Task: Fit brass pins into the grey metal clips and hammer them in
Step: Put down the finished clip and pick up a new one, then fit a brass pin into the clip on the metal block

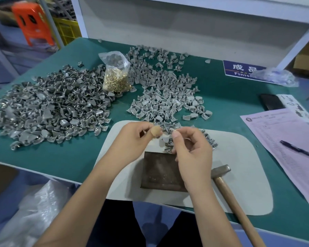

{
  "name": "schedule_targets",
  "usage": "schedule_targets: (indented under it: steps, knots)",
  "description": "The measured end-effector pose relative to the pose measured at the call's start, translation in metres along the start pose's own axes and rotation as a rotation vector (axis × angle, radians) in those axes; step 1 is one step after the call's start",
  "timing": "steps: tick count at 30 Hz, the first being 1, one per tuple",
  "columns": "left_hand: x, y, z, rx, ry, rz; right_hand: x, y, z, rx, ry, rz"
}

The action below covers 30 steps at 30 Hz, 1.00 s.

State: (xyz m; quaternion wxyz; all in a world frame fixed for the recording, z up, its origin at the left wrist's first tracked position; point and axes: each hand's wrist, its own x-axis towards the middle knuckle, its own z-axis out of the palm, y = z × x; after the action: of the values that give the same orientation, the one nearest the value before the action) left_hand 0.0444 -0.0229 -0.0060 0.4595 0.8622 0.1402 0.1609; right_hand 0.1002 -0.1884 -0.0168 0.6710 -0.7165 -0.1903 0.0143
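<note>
My left hand (135,138) and my right hand (191,148) are held close together over the white mat (239,157), above a dark metal block (161,172). Fingers of both hands are curled and pinch small parts; what each one holds is blurred, something small and grey shows at the right fingertips. A few grey clips (168,142) lie on the mat between the hands. A large heap of darker clips (48,107) lies at the left, a lighter heap (168,97) in the middle. A plastic bag of brass pins (115,78) stands between the heaps. The hammer (227,186) lies right of the block.
Pink paperwork (282,147) with a pen (300,151) lies at the right, beside a black phone (270,103) and a blue sign (243,69). A white shelf frame (185,24) stands behind the green table. An orange stool (32,22) is at the far left.
</note>
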Motion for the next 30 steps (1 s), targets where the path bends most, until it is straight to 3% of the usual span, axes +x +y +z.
schedule_targets:
  steps: [4, 7, 11, 15, 20, 24, 30]
  knots:
    - [0.022, -0.015, 0.006, 0.509, -0.004, 0.045, 0.002, 0.001, -0.001, 0.019, 0.080, 0.037]
    - [0.031, -0.019, 0.012, 0.531, -0.087, 0.078, 0.000, 0.000, 0.001, -0.027, 0.042, 0.008]
    - [0.034, -0.017, 0.016, 0.590, -0.076, 0.116, -0.001, -0.002, 0.001, -0.046, 0.029, -0.007]
    - [0.033, -0.015, 0.018, 0.591, -0.079, 0.143, -0.002, -0.005, 0.001, -0.032, 0.033, -0.007]
    - [0.035, -0.017, 0.012, 0.577, -0.201, 0.215, -0.001, -0.005, 0.001, -0.039, 0.032, -0.001]
    - [0.037, -0.015, 0.009, 0.571, -0.159, 0.239, -0.001, -0.005, 0.001, -0.037, 0.035, -0.005]
    - [0.009, 0.013, 0.006, 0.171, -0.100, 0.142, 0.001, -0.001, -0.001, -0.006, 0.097, 0.038]
